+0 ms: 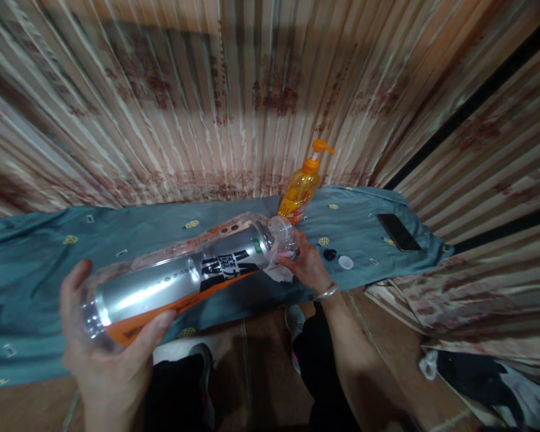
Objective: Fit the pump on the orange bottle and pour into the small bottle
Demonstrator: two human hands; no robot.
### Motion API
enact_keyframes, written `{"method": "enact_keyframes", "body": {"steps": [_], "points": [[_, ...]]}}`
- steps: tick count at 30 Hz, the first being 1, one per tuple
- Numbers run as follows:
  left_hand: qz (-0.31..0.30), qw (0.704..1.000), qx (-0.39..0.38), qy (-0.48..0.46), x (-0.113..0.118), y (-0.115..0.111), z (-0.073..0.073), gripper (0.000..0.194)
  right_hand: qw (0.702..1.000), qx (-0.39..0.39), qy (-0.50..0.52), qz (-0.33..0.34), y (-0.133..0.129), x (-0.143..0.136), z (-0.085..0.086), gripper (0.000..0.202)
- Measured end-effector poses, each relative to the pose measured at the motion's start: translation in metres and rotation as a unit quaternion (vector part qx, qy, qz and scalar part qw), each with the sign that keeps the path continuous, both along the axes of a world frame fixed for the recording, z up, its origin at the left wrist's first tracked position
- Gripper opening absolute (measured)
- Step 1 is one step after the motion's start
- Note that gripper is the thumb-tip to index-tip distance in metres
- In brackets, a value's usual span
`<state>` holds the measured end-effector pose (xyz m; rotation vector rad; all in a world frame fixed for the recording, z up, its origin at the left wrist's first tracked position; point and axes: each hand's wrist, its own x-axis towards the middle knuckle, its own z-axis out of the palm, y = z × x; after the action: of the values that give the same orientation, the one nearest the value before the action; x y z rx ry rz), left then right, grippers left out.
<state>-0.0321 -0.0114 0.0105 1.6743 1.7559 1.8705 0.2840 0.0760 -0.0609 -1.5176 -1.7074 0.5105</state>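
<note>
My left hand (112,354) is wrapped round the base of a large clear plastic bottle (180,279) with a silver and orange label. The bottle lies nearly level in the air, its neck pointing right. At its mouth, my right hand (308,264) grips a small clear plastic container (290,245); its exact shape is partly hidden by the fingers. Just behind the necks stands an orange pump bottle (300,189) holding yellow-orange liquid. Right of my right hand, a black cap (330,254) and a white cap (345,262) lie on the cloth.
A green patterned cloth (234,306) covers the long narrow surface. A dark phone (398,232) rests near its right end. Pleated floral curtains (270,90) hang behind and to the right. On the tiled floor at lower right lies a black and grey item (477,384).
</note>
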Motion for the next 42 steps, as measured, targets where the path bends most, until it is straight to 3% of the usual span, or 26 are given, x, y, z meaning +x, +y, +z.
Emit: {"method": "enact_keyframes", "body": {"steps": [4,8,13,42], "points": [[0.01,1.0,0.0,0.03,0.0033,0.0004,0.0003,0.1,1.0,-0.001,0.003,-0.006,0.0001,-0.0011,0.0002,0.064],[-0.016,1.0,-0.001,0.019,-0.0013,0.0006,-0.004,0.105,1.0,0.0,0.005,-0.003,0.0001,-0.001,-0.0002,0.062],[0.002,0.999,0.0,0.035,-0.0032,0.0014,-0.0032,0.103,1.0,0.001,-0.01,-0.012,0.0005,0.0002,-0.0024,0.062],[-0.01,1.0,-0.001,-0.002,0.0007,0.0,-0.0019,0.102,1.0,0.0,-0.011,0.001,-0.0003,0.0015,0.0005,0.064]]}}
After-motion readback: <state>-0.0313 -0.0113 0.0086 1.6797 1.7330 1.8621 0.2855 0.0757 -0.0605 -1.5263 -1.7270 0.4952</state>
